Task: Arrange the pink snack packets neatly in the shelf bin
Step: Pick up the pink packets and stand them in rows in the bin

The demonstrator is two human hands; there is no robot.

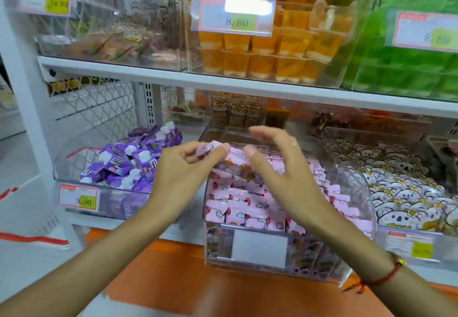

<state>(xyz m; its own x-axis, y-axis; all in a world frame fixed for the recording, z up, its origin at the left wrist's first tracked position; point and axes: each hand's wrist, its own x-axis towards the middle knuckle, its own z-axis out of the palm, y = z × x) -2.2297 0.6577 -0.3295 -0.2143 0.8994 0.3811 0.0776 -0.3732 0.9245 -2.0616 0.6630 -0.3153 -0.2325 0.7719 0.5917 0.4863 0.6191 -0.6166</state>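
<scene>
Setting: shop shelving, white shelves (223, 81) in two tiers, with an orange ledge (173, 279) below at the near edge.
Upper shelf: clear bins; orange jelly cups (272, 51) in the middle, green packs (409, 64) at right, mixed wrapped sweets (119, 41) at left, each bin with a price tag on its front.
Lower shelf, left: clear bin of purple cartons (128, 165) with white caps, lying loosely heaped; a price tag (78, 199) is fixed below it.
Lower shelf, right: clear bin of white bear-print packets (396, 193).
Shelf bin: clear curved-front shelf bin (272, 264) in the middle of the lower shelf, between the purple and the white bins; a blank label holder (259, 245) sits on its front.
Pink snack packets: pink snack packets (238, 207) fill the middle bin, standing in rows against the near wall and along the right side.
Left hand: left hand (183, 165) is over the left rim of the middle bin; its thumb and fingers pinch one pink packet (210, 147) above the rows.
Right hand: right hand (277, 165) hovers over the pink rows just right of the held packet, fingers spread and loosely curved, its grip wide and holding nothing.
Wrist: red string bracelet (386, 277) with a gold bead on the right wrist.
</scene>
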